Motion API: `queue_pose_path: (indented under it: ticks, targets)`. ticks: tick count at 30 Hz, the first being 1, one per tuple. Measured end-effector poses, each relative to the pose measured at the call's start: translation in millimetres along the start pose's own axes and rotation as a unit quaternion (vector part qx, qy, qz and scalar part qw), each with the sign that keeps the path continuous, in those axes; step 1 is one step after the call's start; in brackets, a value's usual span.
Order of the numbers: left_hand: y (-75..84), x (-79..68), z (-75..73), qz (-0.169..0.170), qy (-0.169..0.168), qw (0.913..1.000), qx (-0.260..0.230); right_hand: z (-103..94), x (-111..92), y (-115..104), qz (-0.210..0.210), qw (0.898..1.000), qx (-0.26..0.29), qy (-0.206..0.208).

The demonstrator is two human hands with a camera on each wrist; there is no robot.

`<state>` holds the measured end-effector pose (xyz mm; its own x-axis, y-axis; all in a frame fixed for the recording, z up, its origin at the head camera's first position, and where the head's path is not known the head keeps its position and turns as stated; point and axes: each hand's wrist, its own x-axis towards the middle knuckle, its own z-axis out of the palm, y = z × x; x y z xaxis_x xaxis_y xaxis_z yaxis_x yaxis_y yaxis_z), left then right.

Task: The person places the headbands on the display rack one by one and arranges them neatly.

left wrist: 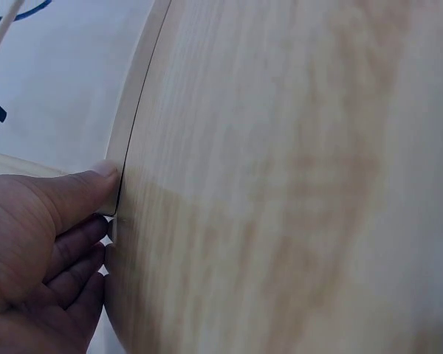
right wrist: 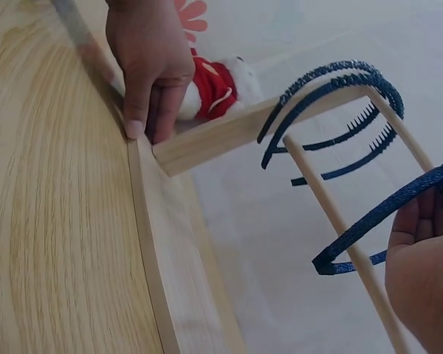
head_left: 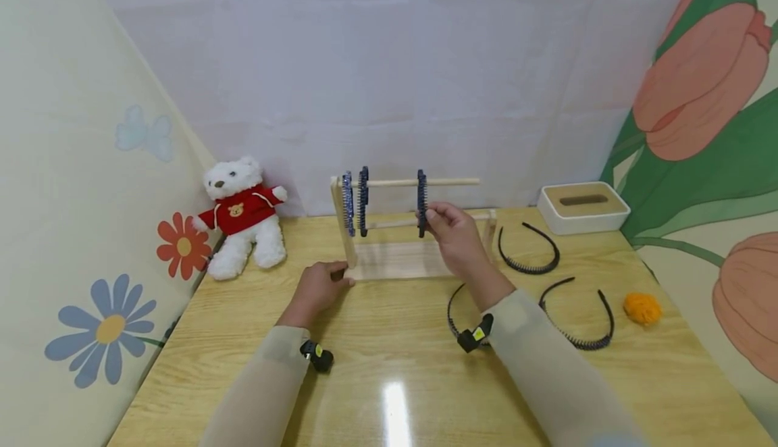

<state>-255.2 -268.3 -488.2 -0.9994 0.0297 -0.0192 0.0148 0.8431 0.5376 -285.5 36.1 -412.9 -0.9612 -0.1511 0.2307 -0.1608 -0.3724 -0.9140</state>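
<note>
A wooden rack [head_left: 395, 263] with two dowels stands at the back middle of the table. Two dark blue toothed headbands [head_left: 355, 202] hang at its left end. A third blue headband [head_left: 421, 205] hangs over the top dowel further right, and my right hand [head_left: 433, 217] pinches its lower part. In the right wrist view that headband [right wrist: 387, 210] sits astride the dowel [right wrist: 340, 221] with my right hand's fingers [right wrist: 428, 273] on it. My left hand [head_left: 337, 275] grips the rack base at its front left corner, thumb on the base edge [left wrist: 133, 110], fingertips [right wrist: 136, 127] beside the upright [right wrist: 221, 136].
Three black headbands lie loose on the table: one [head_left: 529, 252] right of the rack, one [head_left: 577, 315] nearer, one [head_left: 452, 312] partly under my right wrist. A teddy bear [head_left: 243, 217] sits back left, a white tissue box [head_left: 583, 207] back right, an orange pompom [head_left: 642, 307] at right.
</note>
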Motion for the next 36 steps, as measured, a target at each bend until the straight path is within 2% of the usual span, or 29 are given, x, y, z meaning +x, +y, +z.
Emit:
queue_pose_path:
  ticks: [12,20,27,36]
  targets:
    - [-1.2,-2.0,-1.6,0.011,0.007,0.9999,0.001,33.0,9.4,10.7,0.024,0.999,-0.037,-0.023]
    - [-2.3,-1.1,-0.6,0.018,0.015,0.9997,0.002,52.8,15.1,13.0,0.022,0.999,-0.028,-0.023]
    - [-2.2,-1.4,2.2,0.020,0.019,0.9996,0.001,58.7,16.9,15.9,0.038,0.998,-0.040,-0.017]
    - [1.0,-1.6,-1.7,0.014,0.015,0.9998,0.001,59.4,16.8,17.7,0.045,0.998,-0.030,-0.012]
